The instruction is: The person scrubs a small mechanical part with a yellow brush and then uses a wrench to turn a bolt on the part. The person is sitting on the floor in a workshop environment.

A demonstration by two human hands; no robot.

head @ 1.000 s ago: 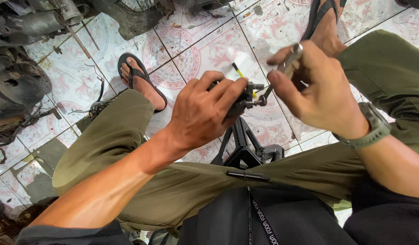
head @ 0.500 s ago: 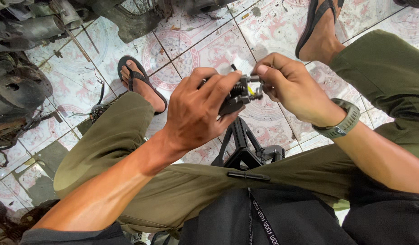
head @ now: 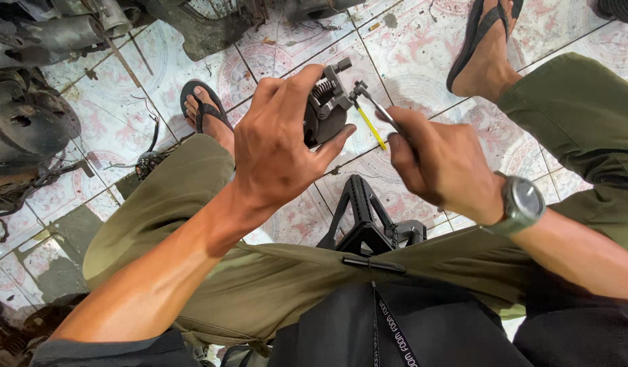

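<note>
My left hand (head: pixel 280 146) grips a small dark round metal part (head: pixel 326 109) with a spring and bolts on its top, held up over the floor. My right hand (head: pixel 439 163) holds a thin metal tool (head: pixel 375 103) whose tip touches the upper right side of the part. A yellow stick (head: pixel 371 126) lies on the tiles just below the tool. A watch sits on my right wrist.
Patterned floor tiles (head: pixel 409 41) lie under my sandalled feet (head: pixel 202 109). Dirty engine parts and scrap (head: pixel 28 102) are piled at the left and top. A black folding stand (head: pixel 365 217) sits between my knees.
My left hand raised and turned the metal part upward. My right hand dropped lower and now points the thin tool at the part's upper side.
</note>
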